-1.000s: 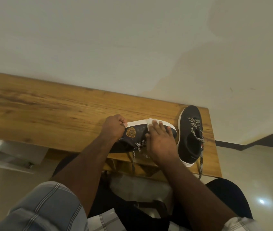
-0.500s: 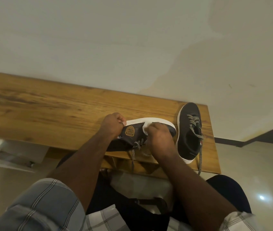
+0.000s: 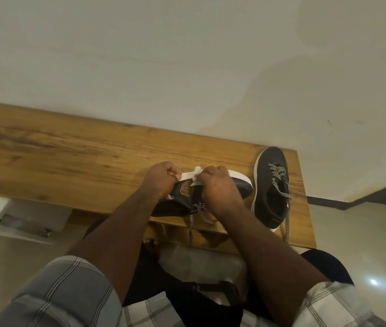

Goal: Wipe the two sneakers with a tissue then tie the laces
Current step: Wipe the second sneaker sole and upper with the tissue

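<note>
A black sneaker with a white sole (image 3: 241,187) lies tipped on its side at the near edge of the wooden table (image 3: 69,156). My left hand (image 3: 161,179) grips its heel end. My right hand (image 3: 218,187) holds a white tissue (image 3: 197,173) curled in its fingers against the white sole rim. This shoe's striped laces (image 3: 199,212) hang loose over the table edge. The second black sneaker (image 3: 270,185) stands upright to the right, its striped laces untied and trailing toward me.
The table ends just right of the second sneaker, with a pale wall behind it. Below the table edge are my lap, a dark strap and a shiny floor. A pale ledge sits at lower left.
My right hand has slid left along the white sole with the tissue, from near the toe toward the heel, and its fingers have curled. My left hand stays on the heel.
</note>
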